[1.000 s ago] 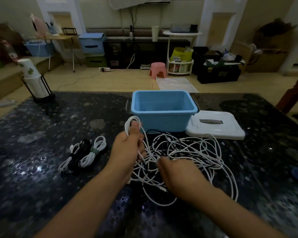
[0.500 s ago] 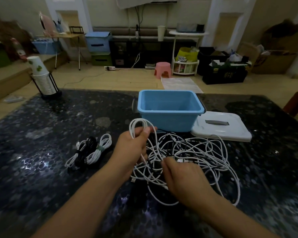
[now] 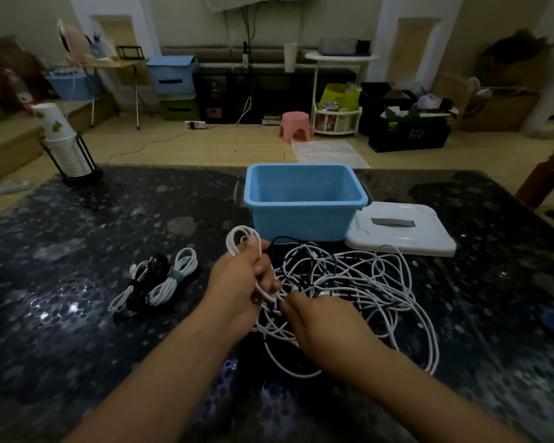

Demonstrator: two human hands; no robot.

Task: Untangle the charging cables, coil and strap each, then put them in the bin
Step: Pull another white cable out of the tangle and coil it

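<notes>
A tangle of white and black charging cables (image 3: 359,282) lies on the dark table in front of the blue bin (image 3: 304,199), which holds nothing I can see. My left hand (image 3: 240,282) grips a coil of white cable; its loops stick up above my fingers. My right hand (image 3: 323,321) pinches a white strand at the near left of the tangle, right beside my left hand. Three coiled cables (image 3: 160,279), two white and one black, lie together on the table to the left, one with a green strap.
The bin's white lid (image 3: 400,231) lies flat to the right of the bin. A rack of stacked paper cups (image 3: 66,148) stands at the table's far left corner. The dark speckled table (image 3: 77,330) spreads around; a cluttered room lies beyond.
My left hand has kept its grip on the white coil and stayed in place. My right hand has shifted slightly toward the left hand, still on a strand.
</notes>
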